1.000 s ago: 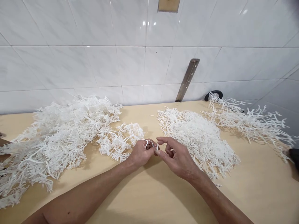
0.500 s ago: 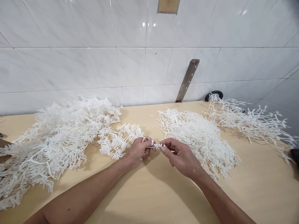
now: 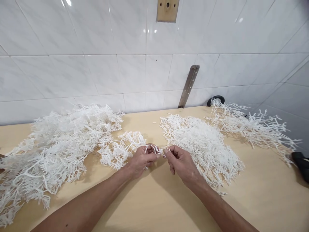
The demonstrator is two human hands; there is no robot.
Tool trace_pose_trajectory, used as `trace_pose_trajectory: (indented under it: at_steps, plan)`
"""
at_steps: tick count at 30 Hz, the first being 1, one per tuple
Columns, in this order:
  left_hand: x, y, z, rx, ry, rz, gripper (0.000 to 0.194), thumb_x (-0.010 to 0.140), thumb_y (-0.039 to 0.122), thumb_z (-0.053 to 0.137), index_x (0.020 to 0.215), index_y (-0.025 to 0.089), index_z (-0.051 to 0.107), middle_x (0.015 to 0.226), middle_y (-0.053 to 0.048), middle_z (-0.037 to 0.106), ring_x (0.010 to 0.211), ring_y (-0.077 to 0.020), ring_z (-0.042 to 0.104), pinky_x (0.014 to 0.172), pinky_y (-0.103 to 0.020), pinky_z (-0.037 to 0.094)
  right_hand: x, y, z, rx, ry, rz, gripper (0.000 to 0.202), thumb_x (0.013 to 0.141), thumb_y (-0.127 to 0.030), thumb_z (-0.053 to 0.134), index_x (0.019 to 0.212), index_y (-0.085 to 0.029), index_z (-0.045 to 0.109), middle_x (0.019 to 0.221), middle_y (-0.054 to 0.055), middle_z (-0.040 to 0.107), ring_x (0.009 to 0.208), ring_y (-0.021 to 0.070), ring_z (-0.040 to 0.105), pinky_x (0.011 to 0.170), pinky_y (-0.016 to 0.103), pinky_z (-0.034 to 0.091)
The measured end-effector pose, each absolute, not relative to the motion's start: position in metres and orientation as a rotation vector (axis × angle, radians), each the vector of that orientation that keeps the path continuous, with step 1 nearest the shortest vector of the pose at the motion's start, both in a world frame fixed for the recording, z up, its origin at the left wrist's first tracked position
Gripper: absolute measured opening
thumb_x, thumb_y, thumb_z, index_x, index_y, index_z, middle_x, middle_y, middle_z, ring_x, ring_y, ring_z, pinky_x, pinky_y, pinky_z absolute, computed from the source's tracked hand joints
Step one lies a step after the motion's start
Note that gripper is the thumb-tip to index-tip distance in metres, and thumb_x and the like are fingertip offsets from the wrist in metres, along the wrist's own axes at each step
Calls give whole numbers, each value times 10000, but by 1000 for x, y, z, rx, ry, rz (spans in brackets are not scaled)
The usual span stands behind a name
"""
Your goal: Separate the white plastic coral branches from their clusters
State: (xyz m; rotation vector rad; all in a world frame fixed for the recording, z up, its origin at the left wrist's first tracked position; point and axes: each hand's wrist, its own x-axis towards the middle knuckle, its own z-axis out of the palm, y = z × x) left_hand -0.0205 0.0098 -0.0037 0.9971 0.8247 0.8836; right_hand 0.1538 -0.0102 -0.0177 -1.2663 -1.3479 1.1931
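Between my two hands is a small white branched plastic piece point(image 3: 156, 149), thin and twig-like. My left hand point(image 3: 143, 161) is closed around its stem end. The thumb and fingers of my right hand point(image 3: 180, 161) pinch its other end, close to the left fingertips; the exact grip point is partly hidden. Just left of the hands lies a small heap of white branched pieces point(image 3: 118, 149). Beyond that is a large tangled pile of white branched pieces point(image 3: 65, 141). On the right, beside my right hand, lies a pile of short loose white bits point(image 3: 200, 138).
Bare, thin white branches point(image 3: 253, 125) lie at the far right of the wooden table point(image 3: 154, 206). A black ring point(image 3: 216, 99) sits behind them and a black object point(image 3: 300, 164) at the right edge. A metal bracket point(image 3: 189, 86) leans at the tiled wall point(image 3: 96, 74).
My hands have come closer together on the white piece, and the right fingers now pinch nearer the left hand. The view has tilted up slightly and shifted right.
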Motion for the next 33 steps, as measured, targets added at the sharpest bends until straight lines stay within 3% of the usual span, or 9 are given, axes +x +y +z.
trace_pose_trajectory:
  at_steps: [8, 17, 24, 33]
  plan:
    - [-16, 6, -3, 1034, 985, 988, 428, 683, 497, 804, 647, 166, 535, 453, 85, 359, 422, -49, 268, 456, -234, 180, 154, -11, -17, -1224, -1394, 1237, 358, 895, -539, 593, 866, -187, 656, 494, -67, 478, 393, 90, 453, 404, 209, 393]
    - [-12, 7, -6, 990, 1099, 1087, 444, 626, 508, 831, 713, 159, 572, 495, 85, 411, 420, -42, 270, 438, -222, 199, 152, -11, -21, -1229, -1377, 1221, 345, 915, -486, 575, 1045, -177, 654, 466, -65, 519, 381, 107, 494, 419, 225, 450]
    - [-14, 8, -7, 1012, 1064, 1038, 427, 651, 513, 811, 682, 152, 585, 465, 96, 353, 408, -37, 226, 433, -228, 163, 149, -9, -20, -1271, -1235, 1207, 336, 861, -525, 632, 873, -191, 591, 456, -63, 537, 340, 101, 458, 346, 217, 412]
    - [-15, 7, -7, 1025, 1073, 1025, 454, 686, 520, 785, 641, 175, 493, 479, 101, 314, 430, -38, 205, 439, -224, 157, 154, -10, -15, -1289, -1381, 1216, 362, 914, -527, 560, 807, -186, 620, 481, -52, 526, 386, 101, 496, 416, 217, 432]
